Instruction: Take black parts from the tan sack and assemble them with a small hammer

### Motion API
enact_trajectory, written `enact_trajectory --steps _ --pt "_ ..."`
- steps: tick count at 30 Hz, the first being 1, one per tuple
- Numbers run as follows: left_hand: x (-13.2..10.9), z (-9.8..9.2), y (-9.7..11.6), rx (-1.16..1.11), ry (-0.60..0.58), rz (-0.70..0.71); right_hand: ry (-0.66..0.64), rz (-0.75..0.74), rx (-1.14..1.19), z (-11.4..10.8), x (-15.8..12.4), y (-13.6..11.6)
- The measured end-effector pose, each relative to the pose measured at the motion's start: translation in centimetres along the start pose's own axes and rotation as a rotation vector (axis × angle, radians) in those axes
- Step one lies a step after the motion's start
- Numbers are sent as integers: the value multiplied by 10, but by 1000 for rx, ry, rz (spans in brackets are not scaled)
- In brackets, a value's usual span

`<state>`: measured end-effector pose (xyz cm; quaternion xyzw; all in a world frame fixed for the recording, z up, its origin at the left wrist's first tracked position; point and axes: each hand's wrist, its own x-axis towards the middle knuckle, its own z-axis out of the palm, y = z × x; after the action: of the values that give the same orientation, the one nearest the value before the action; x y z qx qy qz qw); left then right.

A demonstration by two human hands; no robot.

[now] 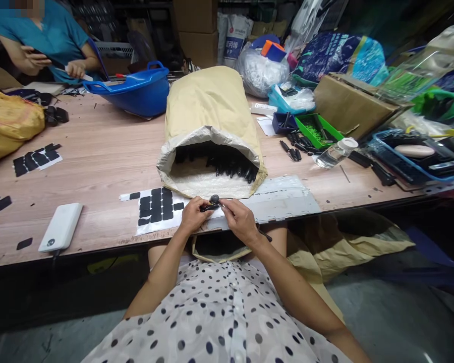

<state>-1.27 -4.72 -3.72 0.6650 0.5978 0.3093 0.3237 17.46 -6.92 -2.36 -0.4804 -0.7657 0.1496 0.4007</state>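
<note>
My left hand (192,216) and my right hand (239,218) meet at the near edge of the wooden table (106,151), both pinched on one small black part (213,202) with a round end. Just left of my hands lies a white backing sheet with several black adhesive pads (157,205). Right behind my hands a tan paper sack (208,113) lies on its side, its mouth open towards me, with several black parts (227,165) inside. A grey-white sheet (283,199) is spread under and to the right of my hands.
A white power bank (61,227) lies at the near left edge. More pad sheets (36,160) sit farther left. A blue basin (136,91), a clear bottle (335,153), a green tray (318,130) and bags crowd the back. Another person (41,40) works at the far left.
</note>
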Motion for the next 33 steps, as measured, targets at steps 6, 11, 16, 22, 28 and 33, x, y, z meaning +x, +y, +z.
enact_trajectory --steps 6,11,16,22,28,33 --pt "1 0 1 -14 -21 -12 20 -66 -74 -2 -7 -9" --pt "1 0 2 -38 -26 -14 17 19 -70 -5 -4 -10" --pt "0 -1 5 -7 -27 -7 -71 78 -110 -2 -7 -7" --pt "-2 -1 6 -15 -21 12 -59 100 -75 -2 -6 -6" --pt "-1 -2 7 -27 -33 -24 -57 51 -83 -6 -3 -12" --pt "1 -2 7 -32 -33 -18 -102 36 -178 -3 -7 -11"
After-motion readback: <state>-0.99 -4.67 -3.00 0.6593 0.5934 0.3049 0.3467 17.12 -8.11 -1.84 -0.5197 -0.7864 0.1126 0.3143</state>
